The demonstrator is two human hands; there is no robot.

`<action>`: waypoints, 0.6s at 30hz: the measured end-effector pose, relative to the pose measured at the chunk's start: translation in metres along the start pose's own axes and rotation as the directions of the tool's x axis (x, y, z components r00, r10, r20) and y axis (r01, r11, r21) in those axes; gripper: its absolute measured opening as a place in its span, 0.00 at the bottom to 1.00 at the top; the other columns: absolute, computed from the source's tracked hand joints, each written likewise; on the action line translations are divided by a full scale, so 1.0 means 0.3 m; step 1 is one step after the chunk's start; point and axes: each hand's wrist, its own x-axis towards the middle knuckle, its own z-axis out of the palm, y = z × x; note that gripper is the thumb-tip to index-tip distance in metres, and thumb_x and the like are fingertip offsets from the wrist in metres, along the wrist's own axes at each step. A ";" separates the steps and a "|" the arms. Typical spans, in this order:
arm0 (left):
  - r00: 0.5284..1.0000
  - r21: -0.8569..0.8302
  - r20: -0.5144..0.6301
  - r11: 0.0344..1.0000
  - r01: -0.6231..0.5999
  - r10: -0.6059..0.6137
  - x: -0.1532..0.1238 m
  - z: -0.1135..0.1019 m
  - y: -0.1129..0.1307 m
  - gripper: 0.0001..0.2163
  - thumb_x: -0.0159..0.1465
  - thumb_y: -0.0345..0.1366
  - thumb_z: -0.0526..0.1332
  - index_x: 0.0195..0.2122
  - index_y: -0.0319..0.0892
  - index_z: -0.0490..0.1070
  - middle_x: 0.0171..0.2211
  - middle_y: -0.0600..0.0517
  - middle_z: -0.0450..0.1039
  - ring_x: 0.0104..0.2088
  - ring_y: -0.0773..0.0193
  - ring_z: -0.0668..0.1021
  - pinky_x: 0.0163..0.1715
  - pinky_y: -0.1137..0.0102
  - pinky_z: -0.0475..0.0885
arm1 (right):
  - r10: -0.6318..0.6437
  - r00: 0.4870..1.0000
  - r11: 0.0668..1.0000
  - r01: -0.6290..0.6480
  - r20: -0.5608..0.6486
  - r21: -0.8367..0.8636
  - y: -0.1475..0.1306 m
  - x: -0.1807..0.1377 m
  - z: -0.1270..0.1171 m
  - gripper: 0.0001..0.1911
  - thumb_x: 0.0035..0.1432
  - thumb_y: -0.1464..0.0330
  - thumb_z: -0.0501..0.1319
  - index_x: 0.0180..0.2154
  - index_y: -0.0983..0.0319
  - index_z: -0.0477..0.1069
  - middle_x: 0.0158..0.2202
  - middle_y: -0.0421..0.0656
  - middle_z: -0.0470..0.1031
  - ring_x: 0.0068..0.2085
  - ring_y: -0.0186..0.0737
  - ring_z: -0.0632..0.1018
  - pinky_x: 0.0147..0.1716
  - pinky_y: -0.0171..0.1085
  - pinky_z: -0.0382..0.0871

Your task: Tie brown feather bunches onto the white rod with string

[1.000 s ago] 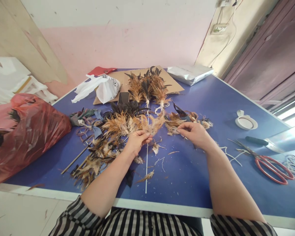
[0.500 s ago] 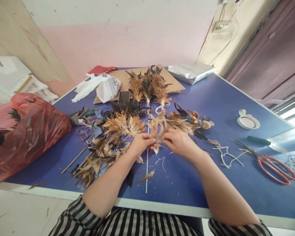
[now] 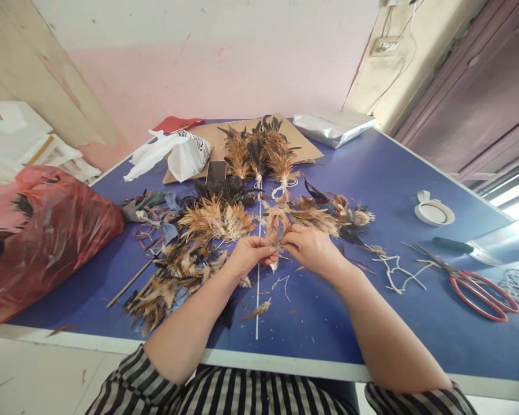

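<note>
Between my two hands is a small bunch of tan feathers (image 3: 277, 223), its tips pointing away from me. My left hand (image 3: 254, 252) pinches the base of the bunch from the left. From the right, the fingers of my right hand (image 3: 306, 246) close on the same base. Fingertips hide the quill ends. Under my hands a thin white stick (image 3: 258, 308) lies along the blue table. Beyond them are a tan and black feather pile (image 3: 218, 216), a second brown feather heap (image 3: 313, 214) and tied feather bundles (image 3: 259, 150) on cardboard.
Red-handled scissors (image 3: 480, 291), white string (image 3: 400, 271), a dark-handled blade (image 3: 454, 245) and a tape roll (image 3: 435, 212) lie right. At left are a red plastic bag (image 3: 52, 242) and loose feathers (image 3: 155, 300). A phone (image 3: 217, 172) and silver packet (image 3: 334, 128) lie farther back.
Both hands stay almost in place around the feather bunch, with slight finger movement. The whole view has shifted a little.
</note>
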 end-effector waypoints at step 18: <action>0.997 -0.278 -0.063 0.959 -0.060 0.044 0.015 -0.032 0.041 0.07 0.48 0.28 0.66 0.22 0.35 0.68 0.23 0.50 0.73 0.21 0.75 0.74 0.20 0.83 0.69 | 0.322 0.945 0.700 -0.284 0.066 0.655 0.031 0.020 0.028 0.10 0.48 0.63 0.59 0.29 0.61 0.76 0.29 0.41 0.76 0.33 0.38 0.74 0.35 0.35 0.66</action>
